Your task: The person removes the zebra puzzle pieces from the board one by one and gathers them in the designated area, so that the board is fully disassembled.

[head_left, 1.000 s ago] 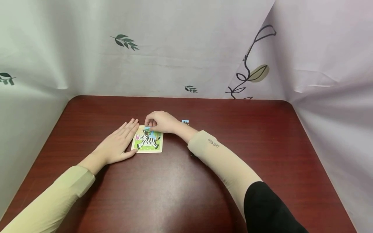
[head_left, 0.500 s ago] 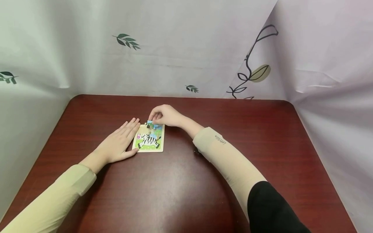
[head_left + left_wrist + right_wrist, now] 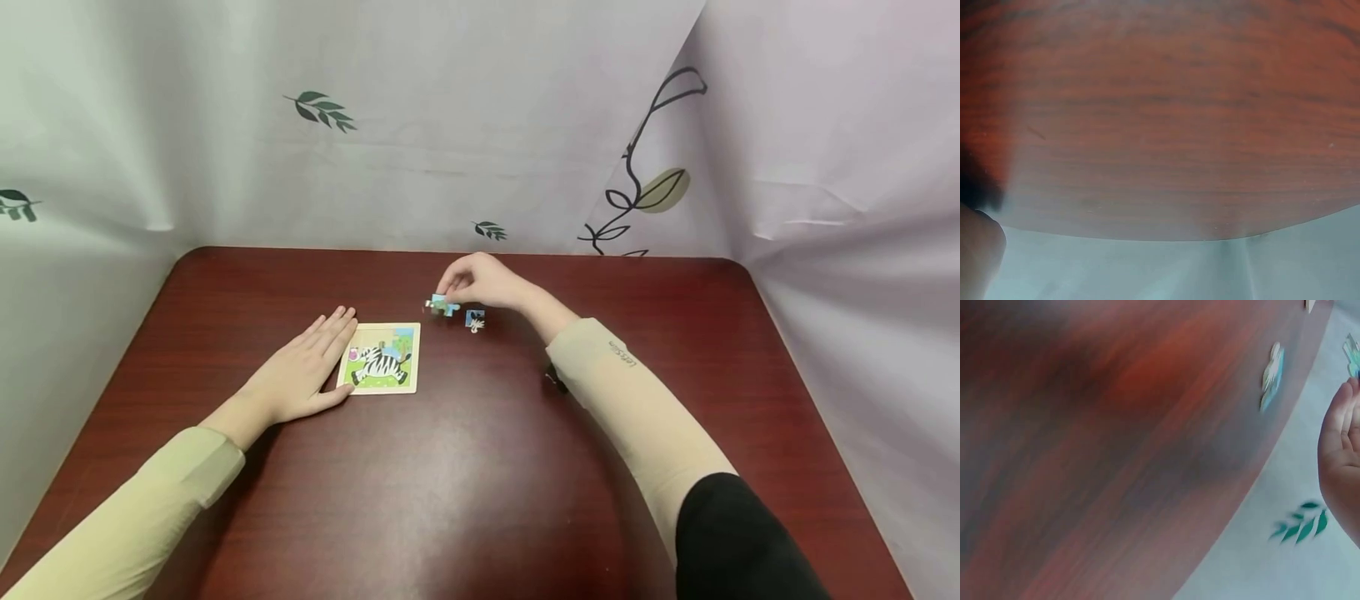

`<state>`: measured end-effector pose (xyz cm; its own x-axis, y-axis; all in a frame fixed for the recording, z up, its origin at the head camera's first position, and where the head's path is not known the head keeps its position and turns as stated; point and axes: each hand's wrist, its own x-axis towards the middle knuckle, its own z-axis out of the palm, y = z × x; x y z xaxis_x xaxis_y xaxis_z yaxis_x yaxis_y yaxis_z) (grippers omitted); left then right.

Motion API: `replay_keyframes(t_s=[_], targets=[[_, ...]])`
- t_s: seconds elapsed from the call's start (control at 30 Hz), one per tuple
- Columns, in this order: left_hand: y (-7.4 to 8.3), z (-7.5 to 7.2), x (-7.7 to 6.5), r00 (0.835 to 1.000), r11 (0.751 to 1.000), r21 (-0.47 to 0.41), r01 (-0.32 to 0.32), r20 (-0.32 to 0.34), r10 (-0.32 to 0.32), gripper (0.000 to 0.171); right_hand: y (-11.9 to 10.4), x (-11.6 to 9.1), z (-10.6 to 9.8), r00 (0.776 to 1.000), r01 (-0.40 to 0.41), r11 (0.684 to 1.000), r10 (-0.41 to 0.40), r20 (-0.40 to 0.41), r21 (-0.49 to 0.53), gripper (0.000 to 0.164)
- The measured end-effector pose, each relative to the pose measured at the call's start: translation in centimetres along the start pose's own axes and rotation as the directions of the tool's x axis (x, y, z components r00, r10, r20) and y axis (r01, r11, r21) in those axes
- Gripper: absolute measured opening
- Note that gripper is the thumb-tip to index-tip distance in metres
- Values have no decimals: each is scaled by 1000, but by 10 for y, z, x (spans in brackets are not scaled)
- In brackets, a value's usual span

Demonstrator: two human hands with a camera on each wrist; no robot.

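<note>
A square zebra jigsaw puzzle point(image 3: 382, 367) in a pale frame lies left of the table's middle; its upper left shows bare backing. My left hand point(image 3: 307, 371) lies flat with straight fingers, fingertips and thumb touching the frame's left side. Beyond the puzzle's upper right, my right hand point(image 3: 483, 282) pinches a blue-and-green puzzle piece point(image 3: 442, 306) between thumb and fingers, above the table. A second puzzle piece point(image 3: 475, 320), blue with black and white, lies just right of it. In the right wrist view, the held piece point(image 3: 1352, 356) is cut by the right edge.
The dark red wooden table point(image 3: 480, 467) has rounded far corners. A pale curtain point(image 3: 420, 167) with leaf prints hangs behind it and along both sides. The left wrist view holds mostly tabletop point(image 3: 1160, 125) and its curved edge.
My right hand has lifted the blue-and-green puzzle piece off the puzzle's top and carried it right, near the loose piece. The bare backing at upper left now shows. My left hand stays put.
</note>
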<state>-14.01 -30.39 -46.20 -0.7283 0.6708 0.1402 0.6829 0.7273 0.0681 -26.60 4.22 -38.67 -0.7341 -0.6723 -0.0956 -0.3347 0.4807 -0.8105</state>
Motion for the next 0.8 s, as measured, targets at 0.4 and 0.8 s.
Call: replay_keyframes(t_s=[0.4, 0.8], targets=[[1, 0, 0, 1000, 1000, 15, 0, 14, 0, 94, 36, -39, -37, 994, -106, 994, 106, 8, 3, 12], [2, 1, 1, 1000, 1000, 14, 6, 15, -7, 95, 61, -63, -49, 983, -177, 984, 177, 39, -17, 14]])
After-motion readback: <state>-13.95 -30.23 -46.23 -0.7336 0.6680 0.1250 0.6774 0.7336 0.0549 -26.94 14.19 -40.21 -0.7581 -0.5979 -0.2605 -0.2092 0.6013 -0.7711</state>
